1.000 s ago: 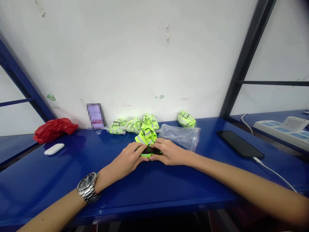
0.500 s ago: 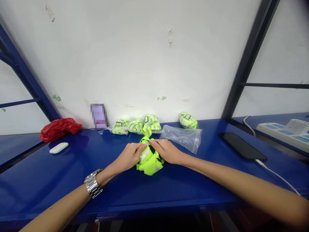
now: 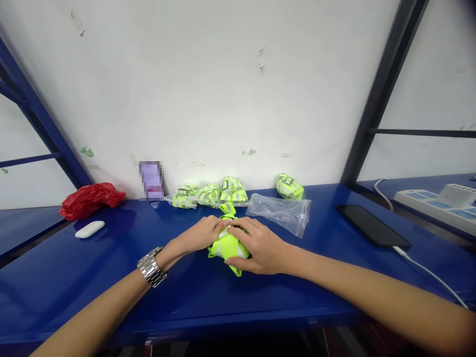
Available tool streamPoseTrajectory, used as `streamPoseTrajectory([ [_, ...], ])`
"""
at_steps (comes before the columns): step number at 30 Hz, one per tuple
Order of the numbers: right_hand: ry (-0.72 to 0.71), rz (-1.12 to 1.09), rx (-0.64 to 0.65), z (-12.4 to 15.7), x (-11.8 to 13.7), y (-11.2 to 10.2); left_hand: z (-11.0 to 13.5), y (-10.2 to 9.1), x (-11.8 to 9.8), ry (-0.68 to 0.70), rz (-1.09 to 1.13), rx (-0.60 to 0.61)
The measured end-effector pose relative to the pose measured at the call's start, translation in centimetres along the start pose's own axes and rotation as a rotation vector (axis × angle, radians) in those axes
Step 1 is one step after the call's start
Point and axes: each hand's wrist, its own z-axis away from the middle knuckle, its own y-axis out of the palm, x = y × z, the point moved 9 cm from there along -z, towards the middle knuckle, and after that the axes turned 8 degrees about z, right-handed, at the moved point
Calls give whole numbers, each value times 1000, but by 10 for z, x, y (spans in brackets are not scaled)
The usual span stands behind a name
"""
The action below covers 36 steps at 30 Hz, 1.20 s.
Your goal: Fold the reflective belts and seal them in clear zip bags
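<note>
A fluorescent yellow-green reflective vest [image 3: 226, 246] with silvery strips lies bunched up on the blue table in front of me. My left hand [image 3: 203, 232], below a metal wristwatch, grips its upper left side between thumb and fingers. Over the right side curves my right hand [image 3: 260, 246], its fingers on top and its thumb pressing the lower front. One strap loop [image 3: 227, 208] sticks out beyond my fingertips toward the wall. Part of the bundle is hidden under both hands.
Several similar vests in clear bags [image 3: 208, 193] line the wall, with another bundle [image 3: 289, 186] further right. A clear plastic bag [image 3: 280, 212] lies flat beyond my right hand. Around them are a red bag [image 3: 92, 199], white case [image 3: 89, 229], charging phone [image 3: 372, 225] and power strip [image 3: 441, 203].
My right hand has shifted from pinching the top of the vest to spreading around its right side and front. The vest is now gathered more compactly; my left hand still grips it.
</note>
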Motion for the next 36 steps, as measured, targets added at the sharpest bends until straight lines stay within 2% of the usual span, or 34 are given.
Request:
streamPoseTrajectory([
  [3,-9,1,31,-2,0,6,3,0,-6,23,46,11],
  [5,6,-57,17,-4,-5,5,5,-1,-10,48,-6,-10],
  [8,58,-132,36,-6,-14,7,11,-13,-14,83,-261,-181],
  [10,105,-162,73,-6,-22,10,20,-20,-23,201,-389,-314],
  [11,122,-178,85,-6,-25,11,26,-19,-29,293,-405,-338],
  [14,132,-218,88,-6,-31,12,46,-5,-44,550,-389,-258],
  [16,131,-233,89,-7,-33,13,57,4,-48,619,-443,-192],
  [19,153,-234,108,-7,-36,17,63,11,-48,623,-534,-151],
  [22,175,-184,105,-7,-36,18,61,13,-44,599,-558,-163],
  [27,154,-121,145,-2,-28,20,51,9,-38,540,-516,-182],
  [32,103,-136,140,3,-26,20,38,3,-33,466,-447,-129],
  [36,73,41,78,1,-29,18,35,0,-28,460,-457,-158],
])
